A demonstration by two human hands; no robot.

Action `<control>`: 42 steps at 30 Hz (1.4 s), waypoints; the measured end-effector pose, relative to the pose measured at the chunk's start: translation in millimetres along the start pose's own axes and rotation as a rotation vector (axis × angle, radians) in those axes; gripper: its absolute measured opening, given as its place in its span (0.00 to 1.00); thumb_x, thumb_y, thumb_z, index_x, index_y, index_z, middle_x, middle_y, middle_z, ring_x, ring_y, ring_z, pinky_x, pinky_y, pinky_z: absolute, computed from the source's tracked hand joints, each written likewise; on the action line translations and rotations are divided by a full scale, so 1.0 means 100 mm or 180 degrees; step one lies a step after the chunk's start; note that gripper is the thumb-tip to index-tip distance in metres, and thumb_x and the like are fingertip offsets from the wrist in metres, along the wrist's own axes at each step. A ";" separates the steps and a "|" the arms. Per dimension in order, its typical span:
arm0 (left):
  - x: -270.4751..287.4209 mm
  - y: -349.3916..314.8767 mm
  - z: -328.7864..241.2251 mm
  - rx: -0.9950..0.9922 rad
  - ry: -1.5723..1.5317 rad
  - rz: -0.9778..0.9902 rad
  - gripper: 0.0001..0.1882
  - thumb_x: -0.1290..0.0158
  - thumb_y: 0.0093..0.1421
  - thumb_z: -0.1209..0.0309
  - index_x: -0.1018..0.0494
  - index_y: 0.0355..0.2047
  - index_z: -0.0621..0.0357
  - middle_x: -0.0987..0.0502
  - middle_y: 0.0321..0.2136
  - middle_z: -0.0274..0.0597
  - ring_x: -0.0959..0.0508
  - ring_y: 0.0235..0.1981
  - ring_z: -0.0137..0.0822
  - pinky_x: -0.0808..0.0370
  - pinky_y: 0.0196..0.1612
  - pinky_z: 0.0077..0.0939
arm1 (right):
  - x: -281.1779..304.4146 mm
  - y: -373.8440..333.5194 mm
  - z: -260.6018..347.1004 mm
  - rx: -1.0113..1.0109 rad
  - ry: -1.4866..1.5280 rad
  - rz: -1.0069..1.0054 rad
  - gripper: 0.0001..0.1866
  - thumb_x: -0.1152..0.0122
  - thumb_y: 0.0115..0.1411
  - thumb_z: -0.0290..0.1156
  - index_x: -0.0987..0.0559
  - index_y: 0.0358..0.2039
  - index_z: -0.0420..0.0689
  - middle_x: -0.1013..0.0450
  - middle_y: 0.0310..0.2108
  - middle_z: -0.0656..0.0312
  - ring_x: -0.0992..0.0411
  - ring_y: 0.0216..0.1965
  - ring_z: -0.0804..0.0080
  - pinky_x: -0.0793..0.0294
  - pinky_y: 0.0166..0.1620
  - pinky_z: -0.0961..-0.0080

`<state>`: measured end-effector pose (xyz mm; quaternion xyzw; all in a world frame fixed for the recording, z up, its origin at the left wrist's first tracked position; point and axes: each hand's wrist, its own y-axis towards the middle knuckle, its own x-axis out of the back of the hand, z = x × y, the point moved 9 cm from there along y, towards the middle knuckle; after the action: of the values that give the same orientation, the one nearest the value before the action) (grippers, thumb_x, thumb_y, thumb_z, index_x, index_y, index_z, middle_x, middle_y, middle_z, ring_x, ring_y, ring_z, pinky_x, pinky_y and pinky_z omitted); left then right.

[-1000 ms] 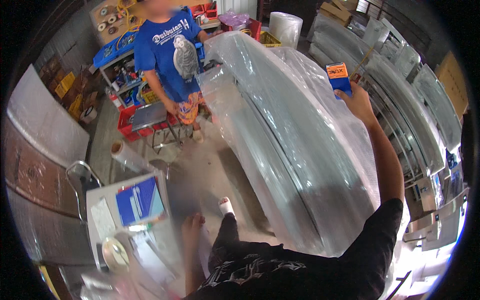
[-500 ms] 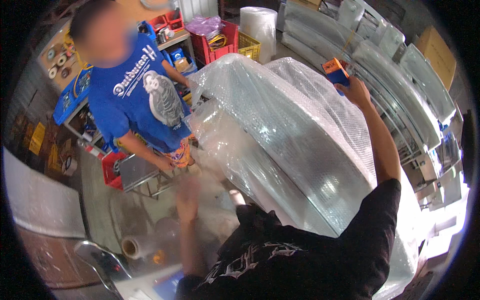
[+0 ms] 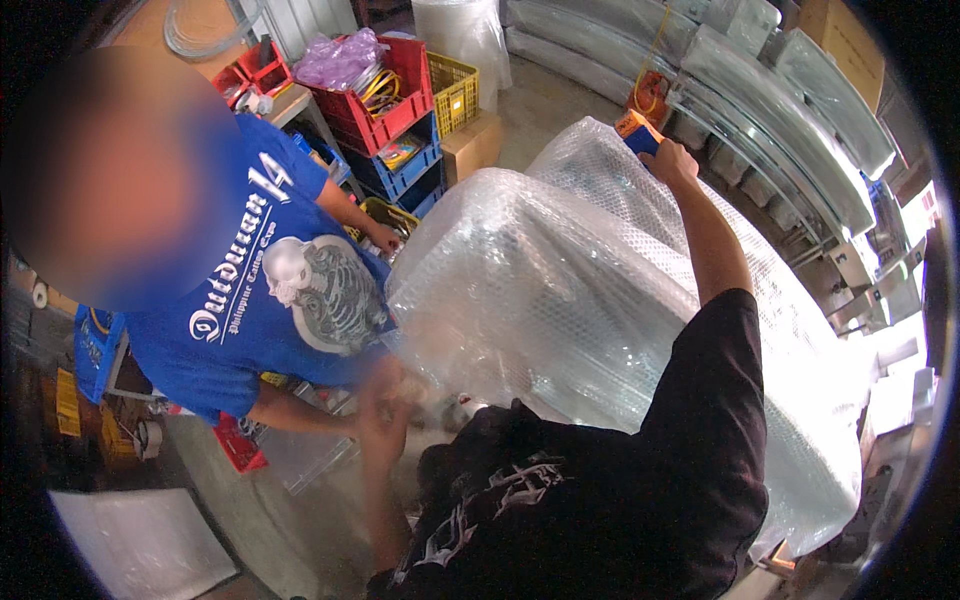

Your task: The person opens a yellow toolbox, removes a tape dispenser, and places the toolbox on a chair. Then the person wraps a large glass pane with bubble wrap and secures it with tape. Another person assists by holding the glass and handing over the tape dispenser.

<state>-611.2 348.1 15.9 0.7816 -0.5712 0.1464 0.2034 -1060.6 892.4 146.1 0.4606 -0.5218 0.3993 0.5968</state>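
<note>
A large, bulky object wrapped in clear bubble wrap (image 3: 540, 280) fills the middle in front of me. My right hand (image 3: 672, 162) reaches out over its far right side, fingers closed round an orange-and-blue tape dispenser (image 3: 636, 133). Low on the left, my left hand (image 3: 384, 415) is raised close to the near left edge of the wrap. Motion smears its fingers, so whether it grips the film cannot be made out. A co-worker in a blue T-shirt (image 3: 230, 330) stands at the left end, one hand (image 3: 384, 238) beside the wrap and the other arm reaching toward my left hand.
Behind the co-worker are a red crate (image 3: 385, 105) stacked on blue bins (image 3: 410, 165), a yellow crate (image 3: 455, 95) and a cardboard box (image 3: 473, 147). Long wrapped pieces (image 3: 780, 120) lie on a rack at the far right. A bubble wrap roll (image 3: 455, 40) stands at the back.
My view has shifted left and closer to the co-worker, who now leans nearer. My left hand has come up to the wrap's left end. The tape dispenser stays in my right hand.
</note>
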 end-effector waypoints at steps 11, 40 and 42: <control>0.17 0.32 0.50 -0.0453 0.0552 0.0455 0.61 0.27 0.49 0.52 0.52 0.73 0.61 0.46 0.69 0.59 0.43 0.69 0.56 0.39 0.67 0.53 | -0.57 -0.68 -0.28 0.0142 0.0052 -0.0079 0.35 0.31 0.59 0.43 0.31 0.63 0.43 0.28 0.59 0.46 0.30 0.60 0.40 0.27 0.59 0.50; -1.77 2.83 -2.62 -0.3788 0.0976 0.1806 0.21 0.43 0.60 0.67 0.23 0.55 0.51 0.19 0.49 0.53 0.19 0.50 0.52 0.24 0.54 0.44 | 1.02 -3.30 0.61 -0.0047 -0.0180 -0.2144 0.17 0.40 0.67 0.46 0.21 0.49 0.50 0.18 0.38 0.54 0.19 0.37 0.51 0.23 0.46 0.54; -2.18 2.98 -2.58 -0.3753 0.0973 0.2187 0.21 0.43 0.62 0.66 0.24 0.55 0.52 0.19 0.49 0.54 0.18 0.50 0.51 0.24 0.54 0.43 | 0.79 -2.87 0.39 -0.0202 -0.0034 -0.1504 0.23 0.41 0.68 0.51 0.21 0.54 0.48 0.18 0.44 0.52 0.20 0.46 0.49 0.24 0.52 0.52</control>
<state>-960.5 575.7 185.7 0.2865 -0.7352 -0.0237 0.6139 -785.4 781.0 187.1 0.5530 -0.4150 0.2295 0.6851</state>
